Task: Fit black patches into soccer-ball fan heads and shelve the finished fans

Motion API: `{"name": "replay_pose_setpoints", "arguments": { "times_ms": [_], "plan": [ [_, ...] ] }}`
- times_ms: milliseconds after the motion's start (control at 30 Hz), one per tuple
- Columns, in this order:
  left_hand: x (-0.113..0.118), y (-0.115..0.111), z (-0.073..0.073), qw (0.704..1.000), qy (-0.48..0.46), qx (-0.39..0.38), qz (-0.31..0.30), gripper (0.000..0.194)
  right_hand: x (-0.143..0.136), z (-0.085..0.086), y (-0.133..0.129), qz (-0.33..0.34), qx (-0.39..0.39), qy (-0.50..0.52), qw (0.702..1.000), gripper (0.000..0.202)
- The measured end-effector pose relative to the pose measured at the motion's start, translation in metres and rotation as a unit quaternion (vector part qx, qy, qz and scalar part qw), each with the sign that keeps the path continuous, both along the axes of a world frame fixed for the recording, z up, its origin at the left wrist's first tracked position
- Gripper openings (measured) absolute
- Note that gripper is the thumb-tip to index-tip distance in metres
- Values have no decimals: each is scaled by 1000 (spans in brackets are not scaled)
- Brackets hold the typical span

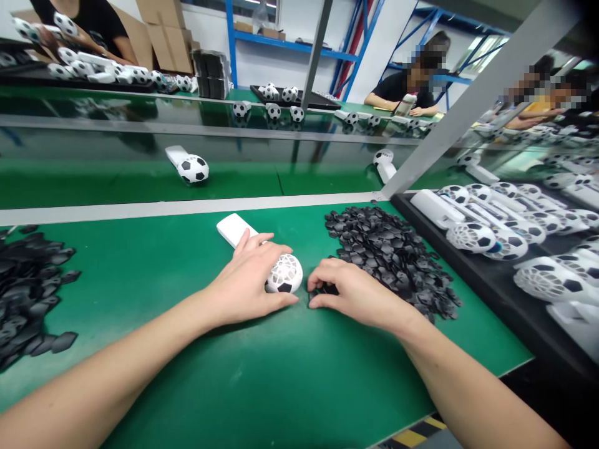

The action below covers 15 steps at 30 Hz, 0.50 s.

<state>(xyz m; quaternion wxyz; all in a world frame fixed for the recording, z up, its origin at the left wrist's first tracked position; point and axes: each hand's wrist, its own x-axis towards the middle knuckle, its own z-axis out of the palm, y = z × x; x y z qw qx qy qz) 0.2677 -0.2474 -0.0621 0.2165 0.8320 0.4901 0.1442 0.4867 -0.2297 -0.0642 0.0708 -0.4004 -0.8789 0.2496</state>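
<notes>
Reaching over a glossy green table (pixel 243 380) from the near side. Cupping with the left hand (pixel 246 274) the rounded head of a white plastic soccer-ball device (pixel 287 269), which is lying on the table, with the thumb on the near side and the fingers on the far side. Showing on that head an open white lattice with pale cells, plus dark patches at the lower edge. Extending from the head, away and to the left beneath the fingers, with a smooth, plain white handle. Curling with the right hand (pixel 350 290), just beside the head and apart from the left hand, around small black pieces at the edge of a heap of thin black plastic pieces (pixel 388 252); cannot tell whether gripping any.

Spreading at the far left, with another heap of black plastic pieces (pixel 28 305). Lining up at the right, in a black tray (pixel 498 305), with rows of white ball-headed units (pixel 470 237), many showing lattice. Lying beyond a pale rail (pixel 187 207), with a white unit with black pentagons (pixel 193 168) and a similar unit at right (pixel 384 163). Sitting farther back, with a person in a black top (pixel 412 81), before blue metal shelving (pixel 299 47).
</notes>
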Motion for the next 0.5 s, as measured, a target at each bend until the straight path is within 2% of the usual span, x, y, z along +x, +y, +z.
{"name": "replay_pose_setpoints", "arguments": {
  "times_ms": [67,167,300,433,500],
  "plan": [
    [1,-3,3,1000,1,-24,-19,55,-2,-3,-1,2,2,2,1000,12],
    [3,-8,5,997,-14,-67,-34,54,-4,-4,-2,-2,-32,29,999,12],
    [4,-9,2,994,-69,-79,-42,49,-3,0,-3,-27,-70,141,987,8],
    [-1,-3,1,988,-87,-85,-95,53,-5,3,-4,17,-34,210,977,15],
    [-3,-1,2,988,-87,-84,-98,58,-6,3,-5,20,3,237,971,15]
  ]
}}
